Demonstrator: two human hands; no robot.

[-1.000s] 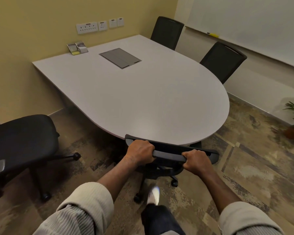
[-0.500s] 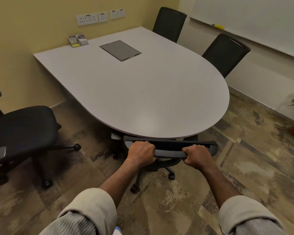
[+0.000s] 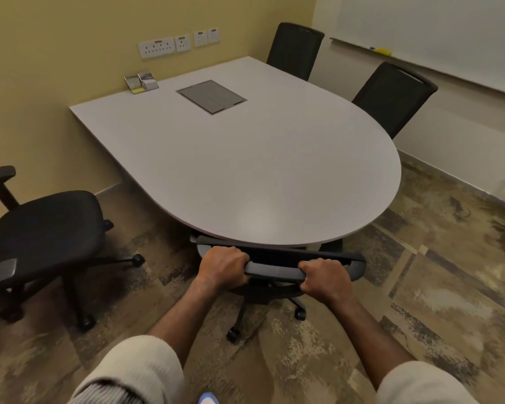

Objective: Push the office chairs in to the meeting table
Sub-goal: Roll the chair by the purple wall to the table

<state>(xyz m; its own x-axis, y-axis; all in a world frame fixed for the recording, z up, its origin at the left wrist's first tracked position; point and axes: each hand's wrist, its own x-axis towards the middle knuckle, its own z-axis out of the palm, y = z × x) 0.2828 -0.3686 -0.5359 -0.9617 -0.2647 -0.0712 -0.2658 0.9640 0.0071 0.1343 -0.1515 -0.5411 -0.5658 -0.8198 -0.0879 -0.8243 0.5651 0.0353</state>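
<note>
Just ahead of both hands (image 3: 324, 279) the table (image 3: 245, 170) edge overhangs the chair back (image 3: 274, 268) they clasp, leaving only a thin gap there. Bare tabletop stretches beyond the knuckles. Far left of the left hand (image 3: 223, 265) a second chair (image 3: 45, 228) blocks the floor; open floor (image 3: 435, 287) lies to the right.

I saw one chair (image 3: 277, 265) tucked under the table (image 3: 245, 170) before me, another chair (image 3: 45, 237) standing apart at left.
</note>
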